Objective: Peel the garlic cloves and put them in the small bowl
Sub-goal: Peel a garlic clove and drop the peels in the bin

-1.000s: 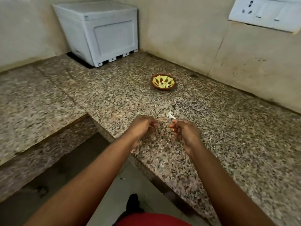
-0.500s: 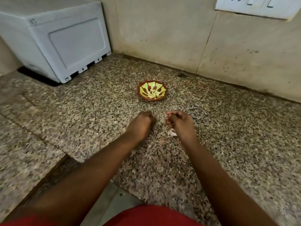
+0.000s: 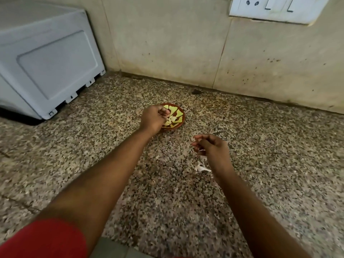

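The small brown bowl [image 3: 179, 116] with a yellow-green pattern stands on the granite counter near the back wall. My left hand [image 3: 153, 119] hovers over the bowl's left side with its fingers curled. Pale peeled garlic cloves [image 3: 170, 119] show at its fingertips inside the bowl. My right hand [image 3: 211, 148] hangs above the counter to the right of the bowl and nearer to me. Its fingers are curled and pinch a thin scrap of white peel. White garlic peels [image 3: 201, 167] lie on the counter just under that hand.
A grey plastic box [image 3: 46, 60] stands at the back left on the speckled granite counter [image 3: 270, 164]. A white switch and socket plate [image 3: 275, 8] is on the wall at the upper right. The counter's front edge runs below my arms, with my red clothing at the bottom left.
My left hand has reached forward from beside my right hand to the bowl. My right hand stayed near the peels. The view has moved closer to the wall.
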